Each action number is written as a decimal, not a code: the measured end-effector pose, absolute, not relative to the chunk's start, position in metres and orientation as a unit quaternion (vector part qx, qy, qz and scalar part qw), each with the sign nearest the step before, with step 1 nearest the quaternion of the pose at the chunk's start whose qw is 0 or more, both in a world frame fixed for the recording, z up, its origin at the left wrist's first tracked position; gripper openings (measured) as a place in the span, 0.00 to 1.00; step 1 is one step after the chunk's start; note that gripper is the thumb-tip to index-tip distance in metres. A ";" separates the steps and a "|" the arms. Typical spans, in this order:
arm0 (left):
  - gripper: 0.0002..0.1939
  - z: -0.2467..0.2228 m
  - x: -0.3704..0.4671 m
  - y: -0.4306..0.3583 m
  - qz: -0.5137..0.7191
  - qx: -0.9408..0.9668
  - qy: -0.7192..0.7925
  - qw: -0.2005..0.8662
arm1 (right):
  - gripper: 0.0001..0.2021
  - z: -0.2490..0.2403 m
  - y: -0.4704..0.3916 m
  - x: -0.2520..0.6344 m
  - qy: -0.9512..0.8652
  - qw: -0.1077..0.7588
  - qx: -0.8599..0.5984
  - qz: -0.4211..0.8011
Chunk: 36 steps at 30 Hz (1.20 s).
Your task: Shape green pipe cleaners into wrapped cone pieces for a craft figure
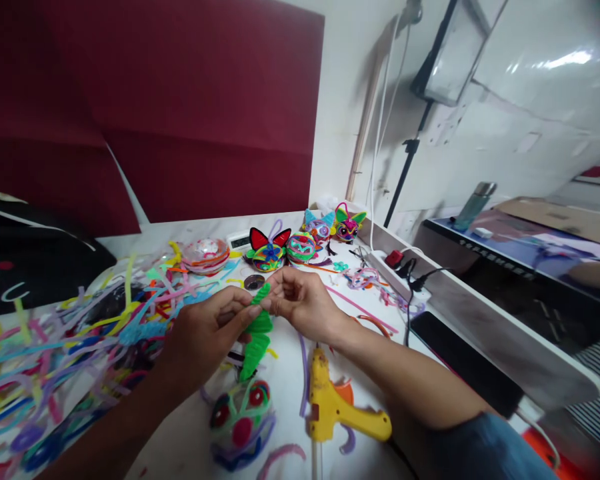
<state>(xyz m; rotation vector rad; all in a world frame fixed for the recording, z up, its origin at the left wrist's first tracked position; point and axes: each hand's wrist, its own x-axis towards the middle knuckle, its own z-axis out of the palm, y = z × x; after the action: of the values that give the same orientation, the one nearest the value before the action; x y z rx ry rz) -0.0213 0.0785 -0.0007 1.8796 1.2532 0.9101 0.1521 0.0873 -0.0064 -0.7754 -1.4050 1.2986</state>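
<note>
A bright green fuzzy pipe-cleaner piece (258, 327), folded in zigzag leaf-like shapes, hangs between my hands. My left hand (205, 333) pinches its upper part between thumb and fingers. The fingertips of my right hand (300, 300) are closed at its upper end. Below the green piece, a round ornament (243, 427) with red eyes and a red nose lies on the white table (180, 437). Just under my right forearm rests a yellow glue gun (325, 400), its nozzle pointing away from me.
Loose colourful pipe cleaners (95, 347) are heaped at left. Finished animal-face ornaments (267, 253) stand at the back near a clear bowl (205, 255). To the right are a black phone (465, 363), a power strip (405, 273) and the table's raised edge (480, 300). Another person's arm (595, 275) shows far right.
</note>
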 end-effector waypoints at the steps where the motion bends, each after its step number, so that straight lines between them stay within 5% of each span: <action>1: 0.15 -0.002 -0.023 0.080 0.352 0.716 0.480 0.364 | 0.16 -0.006 0.088 0.151 -0.573 0.517 -0.319 0.550; 10: 0.13 0.009 -0.027 0.079 0.382 0.705 0.498 0.329 | 0.18 0.004 0.083 0.151 -0.560 0.467 -0.359 0.583; 18: 0.16 0.007 -0.027 0.080 0.399 0.692 0.483 0.359 | 0.08 0.002 0.084 0.153 -0.587 0.438 -0.395 0.554; 24: 0.21 -0.003 -0.028 0.080 0.372 0.830 0.415 0.007 | 0.11 0.004 0.086 0.154 -0.525 0.468 -0.398 0.588; 27: 0.16 -0.010 -0.031 0.081 0.362 0.847 0.384 -0.055 | 0.13 0.006 0.082 0.154 -0.529 0.472 -0.373 0.598; 30: 0.13 -0.006 -0.030 0.079 0.391 0.816 0.426 -0.001 | 0.15 0.007 0.080 0.154 -0.545 0.480 -0.338 0.599; 36: 0.12 0.012 -0.022 0.076 0.458 0.624 0.456 0.439 | 0.17 0.005 0.086 0.155 -0.517 0.561 -0.368 0.532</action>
<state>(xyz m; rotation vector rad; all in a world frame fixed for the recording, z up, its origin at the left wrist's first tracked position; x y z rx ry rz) -0.0216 0.0757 0.0120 1.5508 1.1324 1.1373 0.1554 0.0860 0.0050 -0.8667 -1.2170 1.2533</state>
